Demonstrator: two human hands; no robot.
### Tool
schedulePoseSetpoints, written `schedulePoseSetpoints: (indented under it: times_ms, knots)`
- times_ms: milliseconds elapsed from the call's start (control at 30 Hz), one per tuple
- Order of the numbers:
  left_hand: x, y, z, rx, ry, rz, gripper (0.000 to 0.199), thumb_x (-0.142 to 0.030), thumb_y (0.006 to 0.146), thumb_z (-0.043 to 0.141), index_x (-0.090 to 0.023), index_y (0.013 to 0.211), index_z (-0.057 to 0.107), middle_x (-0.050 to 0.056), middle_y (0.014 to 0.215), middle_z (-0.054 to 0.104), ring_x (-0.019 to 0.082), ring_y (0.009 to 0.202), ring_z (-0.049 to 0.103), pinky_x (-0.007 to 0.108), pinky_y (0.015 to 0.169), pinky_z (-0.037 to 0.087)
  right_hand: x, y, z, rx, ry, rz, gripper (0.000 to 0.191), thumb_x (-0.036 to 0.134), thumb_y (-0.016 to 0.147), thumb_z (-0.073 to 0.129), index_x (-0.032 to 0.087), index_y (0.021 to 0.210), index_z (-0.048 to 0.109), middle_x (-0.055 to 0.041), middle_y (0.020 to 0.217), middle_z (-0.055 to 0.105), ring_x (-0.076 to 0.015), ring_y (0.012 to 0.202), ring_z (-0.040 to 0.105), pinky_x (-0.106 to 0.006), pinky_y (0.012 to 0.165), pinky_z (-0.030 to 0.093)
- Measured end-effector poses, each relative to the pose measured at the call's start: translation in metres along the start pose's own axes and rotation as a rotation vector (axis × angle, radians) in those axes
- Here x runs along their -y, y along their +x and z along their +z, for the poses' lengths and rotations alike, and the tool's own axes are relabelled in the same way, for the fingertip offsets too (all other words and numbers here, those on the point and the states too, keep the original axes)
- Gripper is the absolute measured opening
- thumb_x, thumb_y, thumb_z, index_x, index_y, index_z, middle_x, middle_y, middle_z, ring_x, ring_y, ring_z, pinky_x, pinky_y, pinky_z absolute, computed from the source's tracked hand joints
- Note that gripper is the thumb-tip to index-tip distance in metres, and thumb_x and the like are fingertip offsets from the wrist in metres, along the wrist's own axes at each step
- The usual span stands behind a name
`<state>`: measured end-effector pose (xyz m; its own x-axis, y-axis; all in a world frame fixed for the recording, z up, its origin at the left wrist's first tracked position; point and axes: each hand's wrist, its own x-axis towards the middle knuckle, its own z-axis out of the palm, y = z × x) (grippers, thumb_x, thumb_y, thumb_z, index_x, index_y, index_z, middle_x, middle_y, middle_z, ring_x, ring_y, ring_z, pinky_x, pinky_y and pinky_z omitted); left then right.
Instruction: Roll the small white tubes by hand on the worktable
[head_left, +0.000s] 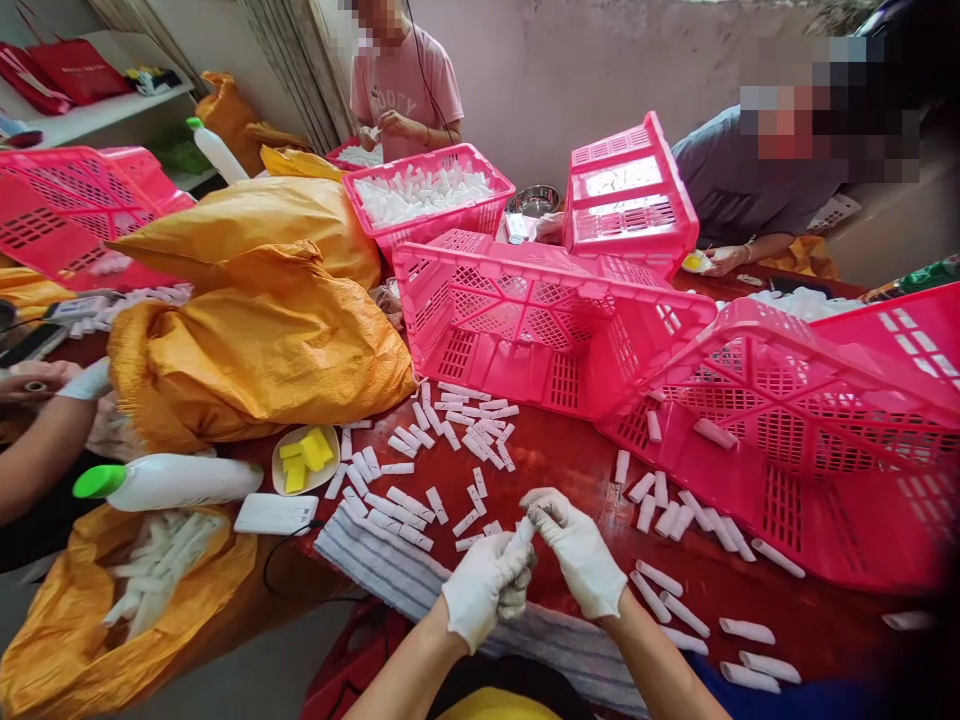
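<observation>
In white gloves, both my hands meet over the near edge of the red table. My left hand (487, 590) is closed around a short white tube (520, 537) that points up and away from me. At the tube's upper end my right hand (579, 555) pinches with thumb and fingers; its glove tips look dirty. Loose white tubes with small dark marks (394, 508) lie scattered ahead and to the left. More white tubes (679, 610) lie on the right, several near my right wrist. A striped grey towel (382, 555) runs along the table edge under my hands.
Pink crates (517, 370) lie tipped beyond my hands; another crate (427, 220) is full of white pieces. Orange sacks (262, 350), a green-capped bottle (180, 480), a power bank (276, 514) and a dish (304, 488) of yellow sponge pieces sit left. Other people work around the table.
</observation>
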<state>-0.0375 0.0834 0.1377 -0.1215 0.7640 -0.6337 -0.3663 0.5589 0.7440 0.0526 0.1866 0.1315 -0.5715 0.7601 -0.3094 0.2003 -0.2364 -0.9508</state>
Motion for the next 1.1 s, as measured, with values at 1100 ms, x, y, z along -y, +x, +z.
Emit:
schedulePoseSetpoints:
  times_ms: [1100]
  knots:
    - [-0.019,-0.013,-0.012,-0.342,0.505,0.274,0.029,-0.047,0.088,0.046,-0.022,0.088,0.061,0.003,0.076,0.059,0.019,0.070,0.055,0.029,0.068,0.042,0.027,0.017,0.004,0.008,0.098,0.098,0.040,0.055,0.066,0.069,0.020,0.058,0.052,0.0042,0.053,0.048,-0.0118,0.052,0.040,-0.025,0.052,0.035]
